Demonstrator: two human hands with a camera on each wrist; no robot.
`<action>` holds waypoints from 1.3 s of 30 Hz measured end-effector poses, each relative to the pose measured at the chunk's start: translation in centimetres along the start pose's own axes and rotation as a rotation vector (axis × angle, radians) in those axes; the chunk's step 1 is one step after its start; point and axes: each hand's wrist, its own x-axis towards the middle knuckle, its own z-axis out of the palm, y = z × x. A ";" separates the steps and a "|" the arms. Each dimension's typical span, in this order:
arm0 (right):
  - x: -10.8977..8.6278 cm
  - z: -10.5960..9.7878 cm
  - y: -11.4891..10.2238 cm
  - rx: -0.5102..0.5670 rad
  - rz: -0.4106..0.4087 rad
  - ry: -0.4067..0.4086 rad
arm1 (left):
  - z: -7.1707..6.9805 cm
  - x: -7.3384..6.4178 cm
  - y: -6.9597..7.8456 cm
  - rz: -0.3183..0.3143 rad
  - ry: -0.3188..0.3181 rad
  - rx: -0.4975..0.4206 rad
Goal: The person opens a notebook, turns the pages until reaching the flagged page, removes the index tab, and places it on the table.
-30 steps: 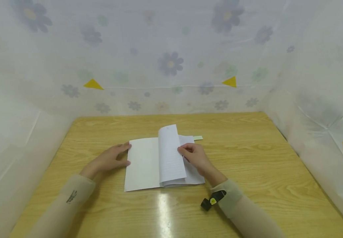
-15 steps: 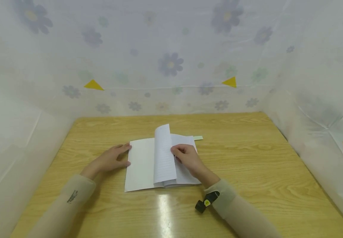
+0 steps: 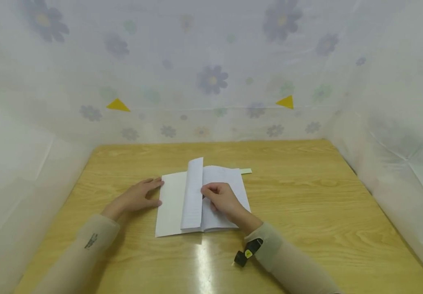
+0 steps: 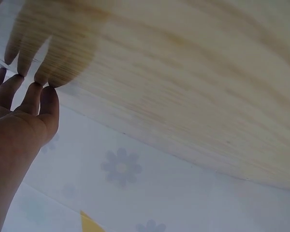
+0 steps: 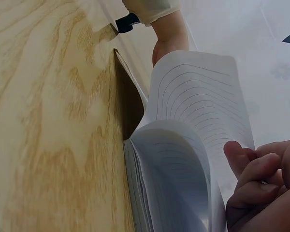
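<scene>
An open notebook (image 3: 226,179) with lined white pages lies on the wooden table. My right hand (image 3: 224,200) pinches the edge of a raised page (image 3: 193,196) that curls over toward the left. In the right wrist view the curled page (image 5: 198,92) shows ruled lines, and the fingers of my right hand (image 5: 261,179) are at its edge. My left hand (image 3: 139,196) rests at the notebook's left edge, fingers extended, beside the blank inside cover (image 3: 171,204). The left wrist view shows my left hand (image 4: 24,111) with its fingertips on the table.
A pale green tab (image 3: 246,171) sticks out past the notebook's upper right corner. The wooden table (image 3: 325,204) is enclosed by white flower-print sheeting (image 3: 211,53) at the back and sides. Yellow triangles (image 3: 118,105) are fixed on the sheeting. A black wrist camera (image 3: 248,253) sits on the right sleeve.
My right hand has moved left with the page, turning it further over the left side and uncovering more of the right-hand page. The left hand has stayed in place.
</scene>
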 end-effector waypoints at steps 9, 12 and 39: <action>0.2 1.0 0.3 -0.086 -0.076 -0.031 | 0.0 -0.2 0.1 -0.004 0.004 -0.010; 0.3 1.3 0.3 -0.098 -0.089 -0.037 | 0.0 -0.2 0.1 -0.005 0.004 -0.012; -0.3 2.3 -0.2 -0.267 -0.130 -0.189 | -0.8 -1.1 -0.6 0.019 0.038 -0.048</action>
